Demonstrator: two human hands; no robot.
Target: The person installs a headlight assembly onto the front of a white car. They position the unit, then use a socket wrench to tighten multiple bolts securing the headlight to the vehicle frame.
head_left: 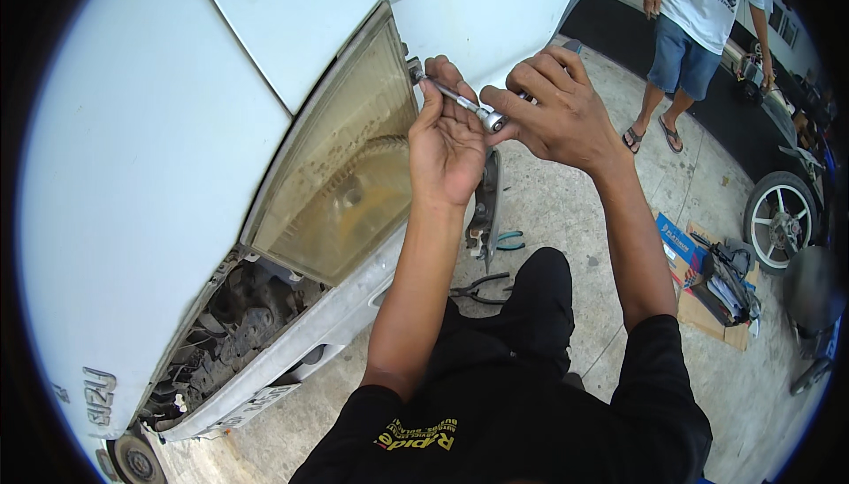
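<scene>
A yellowed, hazy headlight (349,157) sits at the front corner of a white vehicle. Across its outer edge runs a chrome ratchet wrench (494,121) with a slim extension bar (455,95). My left hand (449,152), palm up, pinches the bar between thumb and fingers near its far end. That end meets a small bracket (413,69) beside the headlight; the exact fastener is hidden. My right hand (562,113) is closed around the ratchet's handle, which its fingers mostly cover.
Below the headlight is an open grille cavity (248,307) above the white bumper (309,356). Pliers (482,289) and teal-handled pliers (510,240) lie on the concrete. A person in shorts (685,60) stands at right, near a cardboard pile with tools (725,281) and a motorcycle wheel (780,221).
</scene>
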